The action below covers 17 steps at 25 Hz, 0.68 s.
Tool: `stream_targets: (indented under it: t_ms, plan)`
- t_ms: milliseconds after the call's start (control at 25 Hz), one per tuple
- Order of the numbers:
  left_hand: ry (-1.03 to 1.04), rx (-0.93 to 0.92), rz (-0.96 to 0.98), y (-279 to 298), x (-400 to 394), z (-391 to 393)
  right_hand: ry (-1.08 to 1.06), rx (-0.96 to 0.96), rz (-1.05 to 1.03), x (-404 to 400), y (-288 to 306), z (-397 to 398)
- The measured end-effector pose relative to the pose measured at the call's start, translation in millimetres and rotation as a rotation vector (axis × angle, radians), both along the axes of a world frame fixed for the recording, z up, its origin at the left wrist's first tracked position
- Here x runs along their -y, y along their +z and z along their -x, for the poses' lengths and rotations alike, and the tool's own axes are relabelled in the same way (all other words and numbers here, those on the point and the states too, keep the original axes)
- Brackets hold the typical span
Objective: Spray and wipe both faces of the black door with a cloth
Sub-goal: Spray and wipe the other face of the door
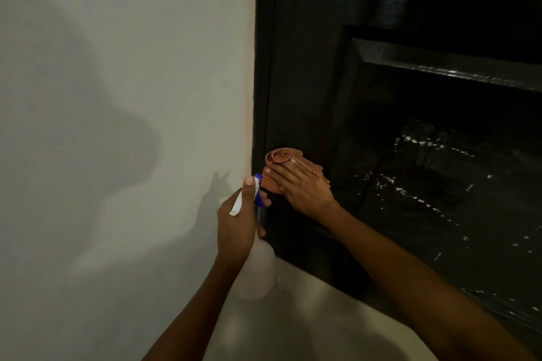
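Black door (308,82): fills right of view, wet droplets across its lower panel. Right hand (303,186): fingers straight and together, pressing orange checked cloth (289,160) flat against door stile, close to door's left edge. Left hand (237,224): just left of door edge, fingers curled round neck of white spray bottle (258,269), blue-and-white trigger head beside cloth. Pale wall (117,97) left of door, carrying shadows.

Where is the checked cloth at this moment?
In the head view, the orange checked cloth is pressed flat against the black door near its left edge, under the right hand, just right of the spray bottle held by the left hand.
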<state>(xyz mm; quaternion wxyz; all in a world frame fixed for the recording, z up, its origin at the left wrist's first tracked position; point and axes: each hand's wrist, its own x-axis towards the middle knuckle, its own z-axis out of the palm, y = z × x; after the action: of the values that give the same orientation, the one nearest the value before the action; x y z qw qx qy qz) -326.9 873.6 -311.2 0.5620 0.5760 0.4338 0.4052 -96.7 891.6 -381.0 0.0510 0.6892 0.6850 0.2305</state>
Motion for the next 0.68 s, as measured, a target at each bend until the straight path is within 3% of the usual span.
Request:
stream_targets:
  t_ms: [280,400,560,680]
  plan:
    - [-0.136,0.167,-0.129,56,34,-41,-0.181,0.155,-0.507,100,158,-41]
    - [-0.216,0.171,-0.058,73,44,-56,-0.352,0.098,-0.711,168,168,-70]
    - [-0.315,0.155,0.056,89,43,-67,-0.784,-0.365,-1.071,223,112,-78]
    - [-0.317,0.163,0.075,93,37,-73,-0.845,-0.600,-1.275,181,120,-59]
